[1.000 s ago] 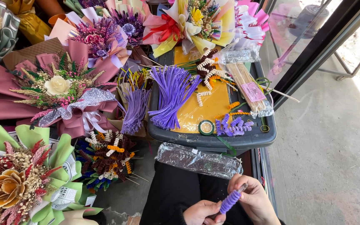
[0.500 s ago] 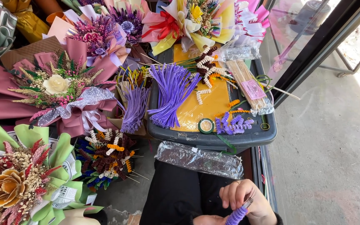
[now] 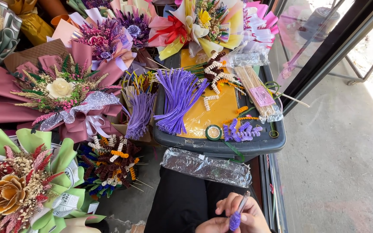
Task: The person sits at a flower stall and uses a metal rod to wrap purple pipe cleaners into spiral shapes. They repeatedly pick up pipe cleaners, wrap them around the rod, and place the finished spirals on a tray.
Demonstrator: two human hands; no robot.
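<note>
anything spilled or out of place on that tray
Nothing looks spilled. The dark grey plastic tray is crowded: loose purple curled pipe cleaners and a green tape roll lie near its front edge, and a thin wooden stick juts past its right rim.

Both hands meet low in the view: the right hand (image 3: 237, 206) pinches a thin stick (image 3: 242, 202), the left hand (image 3: 214, 225) beside its purple coiled end (image 3: 235, 221). Ahead, a dark tray (image 3: 255, 144) holds purple pipe cleaners (image 3: 178, 101).

Bouquets (image 3: 61, 92) lie left of the tray (image 3: 260, 144); a wrapped roll (image 3: 206, 167) lies before it.
</note>
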